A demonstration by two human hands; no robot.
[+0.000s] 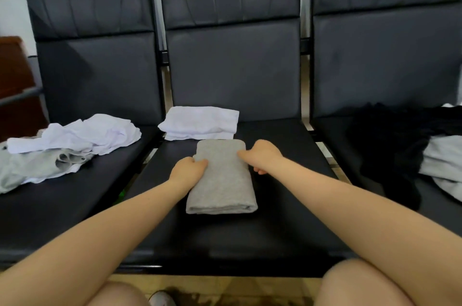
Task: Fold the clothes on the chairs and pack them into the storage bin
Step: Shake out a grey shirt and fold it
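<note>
A grey garment (pixel 223 180), folded into a narrow rectangle, lies on the middle black chair seat (pixel 275 205). My left hand (pixel 187 168) grips its left edge, thumb on top. My right hand (pixel 262 155) grips its right edge near the far end, fingers curled under. Just behind it lies a folded white garment (pixel 200 122). Unfolded white and grey clothes (pixel 67 145) are heaped on the left chair. Black clothes (pixel 390 140) and a grey piece (pixel 445 163) lie on the right chair. No storage bin is in view.
Three black padded chairs stand in a row against a pale wall. A brown wooden piece of furniture (pixel 15 86) stands at the far left. My knees (pixel 362 285) are at the bottom edge over a yellowish floor.
</note>
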